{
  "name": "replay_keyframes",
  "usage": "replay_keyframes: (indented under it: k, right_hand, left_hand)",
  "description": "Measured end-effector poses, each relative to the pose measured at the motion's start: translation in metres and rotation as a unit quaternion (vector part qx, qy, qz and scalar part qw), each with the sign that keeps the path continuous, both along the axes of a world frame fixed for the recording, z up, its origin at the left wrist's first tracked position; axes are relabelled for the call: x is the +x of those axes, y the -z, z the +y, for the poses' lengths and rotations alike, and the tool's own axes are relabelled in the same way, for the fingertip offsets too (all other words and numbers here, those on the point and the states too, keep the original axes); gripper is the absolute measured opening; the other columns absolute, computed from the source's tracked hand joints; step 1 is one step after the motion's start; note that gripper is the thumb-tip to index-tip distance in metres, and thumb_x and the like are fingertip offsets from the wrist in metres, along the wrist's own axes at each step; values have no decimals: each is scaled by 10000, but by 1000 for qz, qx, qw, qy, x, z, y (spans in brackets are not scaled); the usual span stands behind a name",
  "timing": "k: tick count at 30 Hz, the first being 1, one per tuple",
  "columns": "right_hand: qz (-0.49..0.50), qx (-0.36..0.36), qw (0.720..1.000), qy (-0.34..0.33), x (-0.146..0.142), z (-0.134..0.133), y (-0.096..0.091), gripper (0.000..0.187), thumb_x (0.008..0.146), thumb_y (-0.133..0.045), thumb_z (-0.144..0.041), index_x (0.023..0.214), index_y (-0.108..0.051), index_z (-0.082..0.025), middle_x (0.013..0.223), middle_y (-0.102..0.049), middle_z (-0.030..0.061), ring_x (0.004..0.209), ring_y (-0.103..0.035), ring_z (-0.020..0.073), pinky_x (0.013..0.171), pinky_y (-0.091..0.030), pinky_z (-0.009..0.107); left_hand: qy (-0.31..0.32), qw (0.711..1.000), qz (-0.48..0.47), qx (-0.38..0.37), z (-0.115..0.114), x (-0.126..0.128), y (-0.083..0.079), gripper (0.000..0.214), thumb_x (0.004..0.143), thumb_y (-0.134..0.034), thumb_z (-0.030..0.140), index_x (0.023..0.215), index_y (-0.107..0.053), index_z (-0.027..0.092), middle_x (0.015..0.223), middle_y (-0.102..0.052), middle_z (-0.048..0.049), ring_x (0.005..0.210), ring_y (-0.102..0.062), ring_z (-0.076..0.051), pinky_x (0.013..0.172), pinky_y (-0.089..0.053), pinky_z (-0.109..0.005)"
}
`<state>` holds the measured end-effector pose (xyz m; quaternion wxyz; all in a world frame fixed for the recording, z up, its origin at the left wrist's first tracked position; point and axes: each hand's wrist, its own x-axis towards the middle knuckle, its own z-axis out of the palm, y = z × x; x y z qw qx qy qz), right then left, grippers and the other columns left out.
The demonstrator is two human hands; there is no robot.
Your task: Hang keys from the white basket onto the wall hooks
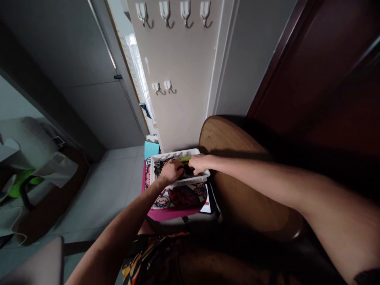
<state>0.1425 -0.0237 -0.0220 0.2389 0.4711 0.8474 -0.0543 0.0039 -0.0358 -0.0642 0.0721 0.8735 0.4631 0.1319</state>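
A white slotted plastic basket (204, 178) holds a jumble of small dark items (158, 167) and a yellow-green piece (185, 158). Both my hands reach down into it. My left hand (170, 172) is closed, its fingers bent over dark things in the middle of the basket. Close by on the right, my right hand (199, 163) has its fingers pressed together near the basket's right end. What either hand grips is too small and dark to make out. Beneath the basket lies a pink-edged floral padded surface (187, 196).
A brown wooden round table (228, 138) stands right beside the basket. Several white hooks (185, 12) are fixed to the wall panel ahead. A light-blue packet (151, 149) stands behind the basket's left corner. Grey doors (89, 79) rise at the left, with tiled floor (115, 178) below.
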Motion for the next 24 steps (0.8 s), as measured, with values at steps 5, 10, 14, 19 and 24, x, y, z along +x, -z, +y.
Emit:
replay_keyframes:
  k: [5, 10, 14, 19, 24]
  right_hand:
    - [-9, -51, 998, -19, 0, 2, -3, 379, 471, -556, -349, 801, -595, -168, 777, -579, 70, 673, -503, 190, 484, -346, 241]
    - [-3, -82, 996, -43, 2, 7, -5, 312, 482, -548, -361, 714, -616, -164, 667, -595, 34, 583, -498, 141, 454, -323, 209]
    - [39, -8, 999, -5, 8, 13, -4, 238, 536, -505, -282, 728, -597, -176, 690, -588, 23, 596, -502, 130, 451, -315, 195]
    - [104, 95, 990, 22, 14, 20, 4, 301, 581, -457, -230, 869, -533, -187, 841, -559, 43, 718, -505, 144, 548, -341, 203]
    - [99, 90, 991, 8, 14, 17, 10, 359, 589, -454, -247, 937, -478, -165, 935, -518, 86, 830, -477, 193, 634, -354, 247]
  left_hand:
    - [8, 1000, -15, 6, -7, -2, 2, 227, 651, -355, 187, 732, -566, 211, 794, -564, 15, 788, -426, -145, 731, -334, -258]
    - [1, 1000, -23, 0, -9, -2, 2, 218, 613, -366, 156, 681, -566, 211, 766, -563, 20, 785, -427, -146, 724, -337, -260]
    - [30, 998, -39, -28, -6, -3, 1, 235, 614, -344, 135, 666, -560, 209, 746, -563, 29, 774, -446, -121, 735, -339, -225]
    - [25, 997, -64, -34, -4, -4, 2, 234, 612, -345, 128, 689, -555, 197, 746, -564, 23, 758, -469, -114, 721, -351, -213]
    - [-46, 994, -98, -11, -1, -7, 5, 254, 608, -357, 102, 766, -542, 176, 794, -555, -4, 775, -476, -111, 736, -351, -208]
